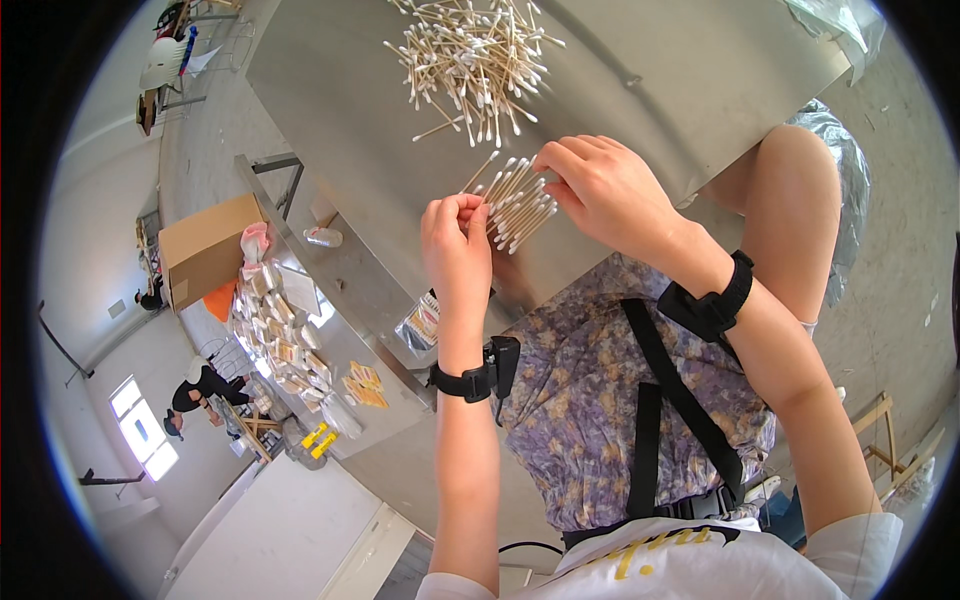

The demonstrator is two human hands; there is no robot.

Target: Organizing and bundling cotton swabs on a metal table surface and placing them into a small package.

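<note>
A flat row of cotton swabs [521, 212] with pale sticks and white tips lies between my hands, close to the near edge of the metal table [350, 130]. My left hand [457, 240] is closed, its thumb and forefinger pinching at the left side of the row. One swab [481, 171] slants out above those fingers. On the right, my right hand [612, 190] bends its thumb and forefinger round the white tips at the row's upper right end. Farther off, a loose heap of cotton swabs [475, 65] points in all directions.
Left of me a lower table [345, 345] carries many small packs [285, 335] and a cardboard box [207, 250]. A clear packet [418, 325] lies beside my left wrist. Plastic film [835, 30] hangs at the far right corner. Another person [205, 388] is in the background.
</note>
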